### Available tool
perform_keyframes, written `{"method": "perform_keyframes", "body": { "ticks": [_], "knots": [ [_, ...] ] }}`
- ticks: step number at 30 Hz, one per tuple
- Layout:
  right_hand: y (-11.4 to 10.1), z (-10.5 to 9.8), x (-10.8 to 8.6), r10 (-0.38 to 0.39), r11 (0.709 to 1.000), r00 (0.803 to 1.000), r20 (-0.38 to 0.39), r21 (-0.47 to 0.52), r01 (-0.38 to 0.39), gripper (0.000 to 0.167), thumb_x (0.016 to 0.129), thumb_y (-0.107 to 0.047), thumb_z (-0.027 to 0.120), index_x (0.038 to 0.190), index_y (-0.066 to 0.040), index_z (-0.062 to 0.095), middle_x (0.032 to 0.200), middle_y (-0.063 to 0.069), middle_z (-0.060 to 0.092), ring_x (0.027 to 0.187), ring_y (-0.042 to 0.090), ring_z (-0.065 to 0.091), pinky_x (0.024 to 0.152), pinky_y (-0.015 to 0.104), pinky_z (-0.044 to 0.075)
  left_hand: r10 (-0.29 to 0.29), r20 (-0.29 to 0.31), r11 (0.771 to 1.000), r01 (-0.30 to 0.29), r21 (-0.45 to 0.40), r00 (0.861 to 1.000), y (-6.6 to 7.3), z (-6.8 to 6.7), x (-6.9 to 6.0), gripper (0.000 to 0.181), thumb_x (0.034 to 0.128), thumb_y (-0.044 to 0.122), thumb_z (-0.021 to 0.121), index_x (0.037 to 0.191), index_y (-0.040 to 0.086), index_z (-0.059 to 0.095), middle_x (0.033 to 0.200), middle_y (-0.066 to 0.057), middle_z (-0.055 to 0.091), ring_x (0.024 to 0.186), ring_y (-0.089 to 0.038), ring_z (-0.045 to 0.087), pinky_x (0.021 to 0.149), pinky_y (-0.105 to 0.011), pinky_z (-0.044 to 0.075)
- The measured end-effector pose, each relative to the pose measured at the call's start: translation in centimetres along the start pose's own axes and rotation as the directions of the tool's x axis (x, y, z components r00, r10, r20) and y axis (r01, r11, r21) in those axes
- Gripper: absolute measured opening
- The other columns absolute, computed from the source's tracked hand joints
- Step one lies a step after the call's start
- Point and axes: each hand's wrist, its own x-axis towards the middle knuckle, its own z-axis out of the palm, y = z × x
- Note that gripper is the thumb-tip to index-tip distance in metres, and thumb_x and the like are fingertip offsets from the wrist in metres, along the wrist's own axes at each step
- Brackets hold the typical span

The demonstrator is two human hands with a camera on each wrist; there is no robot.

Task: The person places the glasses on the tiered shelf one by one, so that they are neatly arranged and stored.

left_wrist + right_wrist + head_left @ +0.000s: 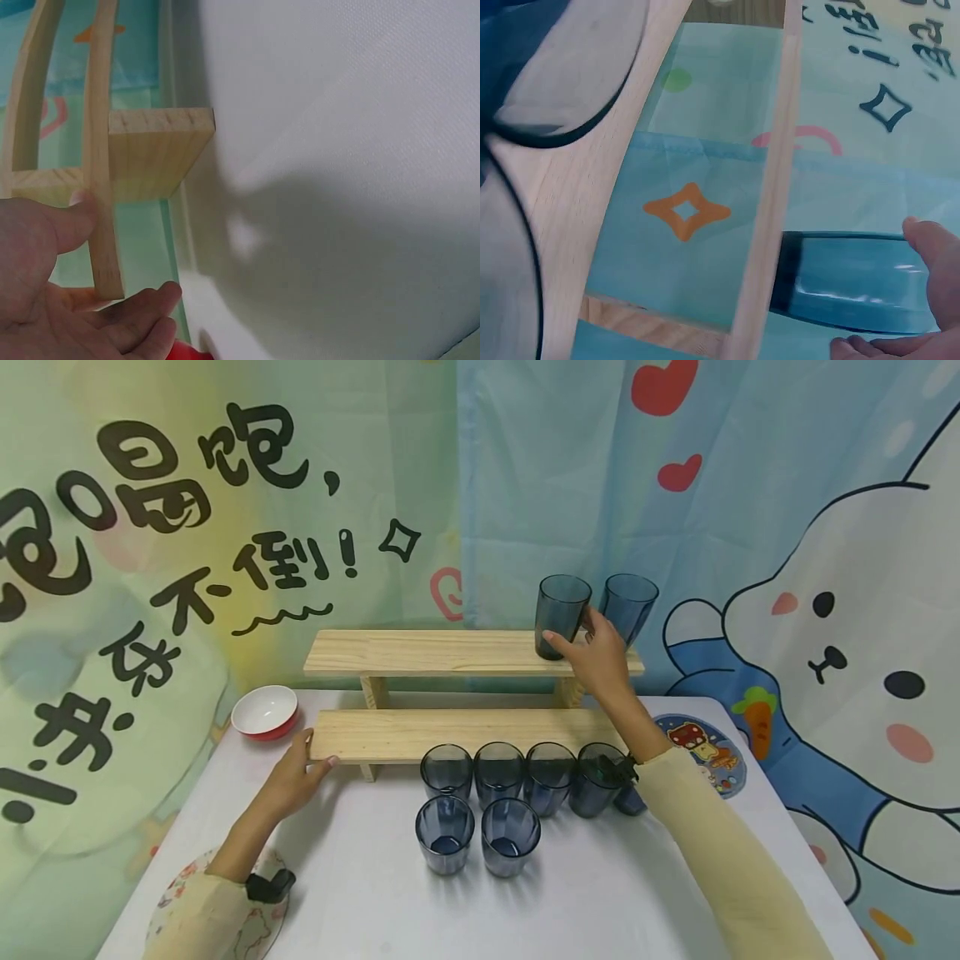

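Note:
A two-tier wooden shelf (450, 735) stands on the table. At the left end of its lower board, my left hand (297, 781) holds the edge, with the thumb on one face and the fingers beyond the board's end in the left wrist view. My right hand (600, 656) grips a blue-tinted drinking glass (558, 610) upright on the upper board, thumb across its front. Beside it, to the right, stands a second blue glass (632, 602), partly behind my fingers. The right wrist view shows the gripped glass (855, 281) with its base against the upper board.
Several more blue glasses (510, 835) stand in rows before the lower board; my right sleeve partly hides one. A red-and-white bowl (264, 710) sits back left, a patterned plate (266, 935) lies under my left forearm, and a blue decorated plate (727, 760) lies at right.

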Motion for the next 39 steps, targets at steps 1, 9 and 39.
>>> {"method": "perform_keyframes", "body": {
  "ticks": [1,9,39],
  "knots": [
    [0.0,-0.3,-0.4,-0.005,1.0,1.0,0.008,-0.006,0.005,0.091,0.099,-0.048,0.073,0.164,-0.002,0.03,0.166,0.022,0.038,0.154,0.039,0.038,0.124,0.05,0.035,-0.004,0.002,1.0,0.004,-0.004,1.0,0.0,0.0,0.0,0.075,0.1102,0.023,0.056,0.157,-0.016,0.012,0.16,-0.046,0.023,0.151,-0.059,0.025,0.123,-0.067,0.023],
    [-1.0,-3.3,-4.5,-0.026,0.999,0.996,0.086,0.039,0.023,0.089,0.1,-0.052,0.07,0.164,-0.004,0.031,0.165,0.017,0.041,0.153,0.034,0.041,0.125,0.044,0.036,-0.004,0.008,1.0,0.004,-0.007,1.0,-0.1,0.0,-0.1,0.076,0.1102,0.024,0.056,0.157,-0.016,0.012,0.16,-0.047,0.023,0.151,-0.06,0.025,0.122,-0.068,0.023],
    [5.3,3.3,-24.4,0.075,0.935,0.911,0.406,0.288,-0.206,0.081,0.084,-0.02,0.091,0.151,-0.001,0.05,0.153,0.016,0.054,0.146,0.033,0.051,0.119,0.028,0.039,0.018,0.007,1.0,-0.018,0.004,1.0,0.1,0.0,0.0,0.077,0.1102,0.024,0.056,0.156,-0.019,0.012,0.159,-0.048,0.023,0.15,-0.061,0.024,0.122,-0.068,0.022]
  ]
}}
